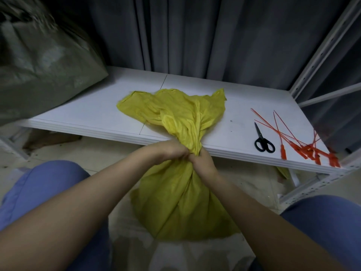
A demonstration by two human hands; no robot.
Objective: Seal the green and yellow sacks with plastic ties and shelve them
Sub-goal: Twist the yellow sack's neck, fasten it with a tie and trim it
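A filled yellow sack (175, 204) stands on the floor between my knees. Its gathered neck rises to the shelf edge and its loose top spreads over the white shelf (93, 114). My left hand (168, 151) and my right hand (201, 159) both grip the bunched neck, side by side, fingers curled round the cloth. Several orange plastic ties (304, 145) lie at the shelf's right end. A bulky green sack (39, 63) sits on the shelf at far left, blurred.
Black scissors (262, 140) lie on the shelf just left of the ties. Grey curtains hang behind the shelf. A metal rack upright (324, 45) rises at right. The floor below is tiled, with pale plastic sheeting near my legs.
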